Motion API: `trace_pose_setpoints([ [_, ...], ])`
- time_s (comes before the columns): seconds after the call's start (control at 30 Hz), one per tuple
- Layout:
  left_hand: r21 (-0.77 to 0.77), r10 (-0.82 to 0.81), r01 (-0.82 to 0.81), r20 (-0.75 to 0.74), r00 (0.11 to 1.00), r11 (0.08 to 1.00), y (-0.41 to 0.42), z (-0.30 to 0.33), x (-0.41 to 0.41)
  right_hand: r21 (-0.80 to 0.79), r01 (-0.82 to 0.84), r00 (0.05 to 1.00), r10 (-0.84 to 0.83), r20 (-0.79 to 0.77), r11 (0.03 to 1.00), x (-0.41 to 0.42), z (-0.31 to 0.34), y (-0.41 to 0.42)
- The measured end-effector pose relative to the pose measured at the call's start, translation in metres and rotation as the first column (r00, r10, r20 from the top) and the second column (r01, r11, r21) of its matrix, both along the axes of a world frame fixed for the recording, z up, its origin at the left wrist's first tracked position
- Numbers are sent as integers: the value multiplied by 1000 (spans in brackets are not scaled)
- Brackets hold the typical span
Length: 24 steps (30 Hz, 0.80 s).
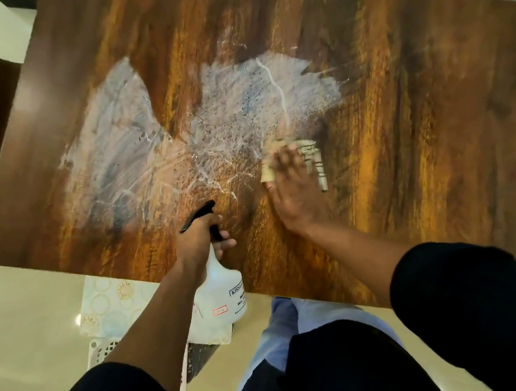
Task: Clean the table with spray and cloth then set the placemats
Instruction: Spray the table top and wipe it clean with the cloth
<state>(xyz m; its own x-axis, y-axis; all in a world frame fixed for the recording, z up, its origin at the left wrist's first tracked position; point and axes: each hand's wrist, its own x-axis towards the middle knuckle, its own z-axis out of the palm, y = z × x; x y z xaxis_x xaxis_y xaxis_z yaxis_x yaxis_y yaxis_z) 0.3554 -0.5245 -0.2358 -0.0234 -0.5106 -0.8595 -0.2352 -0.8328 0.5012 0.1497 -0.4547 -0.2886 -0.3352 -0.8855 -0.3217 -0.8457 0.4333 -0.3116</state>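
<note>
Table (404,104) wet-streaked, pale floor (25,316) around.

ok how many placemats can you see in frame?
1 for sure: a pale placemat with circle patterns, lying off the table below its near edge, beside the spray bottle. More may be stacked beneath it; the left arm and bottle cover that spot.

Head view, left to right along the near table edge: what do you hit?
Patterned placemats off the table edge → spray bottle gripped by left hand → right hand pressing cloth on table.
</note>
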Motion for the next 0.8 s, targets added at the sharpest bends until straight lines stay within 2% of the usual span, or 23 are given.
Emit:
trace_pose_setpoints([
  [0.13, -43, -12, 13, 27, 1000, 999, -15, 3, -17, -77, -394, 919, 392, -38, 916, 22, -9, -8],
  [0.2, -50, -21, 23, 40, 999, 998, -21, 7, -27, -85, -490, 872, 486, -58, 868, 14, -12, -9],
  [0.27, -53, -56, 57, 26, 998, 997, -28, 9, -38, -70, -517, 856, 513, -65, 853, -5, -13, -12],
  [0.33, -45, -89, 89, 3, 996, 995, -32, 11, -47, -67, -433, 901, 429, -69, 899, -31, -10, -17],
  [0.43, -28, -102, 102, 15, 995, 994, -38, 10, -64, -53, -145, 989, 142, -50, 988, -85, -5, -30],
  [0.53, -10, -100, 100, 20, 995, 995, -42, 7, -82, -42, 83, 993, -87, -81, 996, -131, -5, -39],
  [0.6, -15, -102, 102, 16, 995, 995, -44, 5, -93, -48, 175, 979, -179, -96, 983, -137, -7, -44],
  [0.7, -26, -107, 106, -12, 994, 994, -45, 8, -108, -67, 198, 976, -203, -74, 978, -113, -7, -52],
  [0.8, -49, -120, 119, -19, 993, 992, -47, 10, -122, -88, -46, 997, 40, -66, 995, -82, -8, -53],
])
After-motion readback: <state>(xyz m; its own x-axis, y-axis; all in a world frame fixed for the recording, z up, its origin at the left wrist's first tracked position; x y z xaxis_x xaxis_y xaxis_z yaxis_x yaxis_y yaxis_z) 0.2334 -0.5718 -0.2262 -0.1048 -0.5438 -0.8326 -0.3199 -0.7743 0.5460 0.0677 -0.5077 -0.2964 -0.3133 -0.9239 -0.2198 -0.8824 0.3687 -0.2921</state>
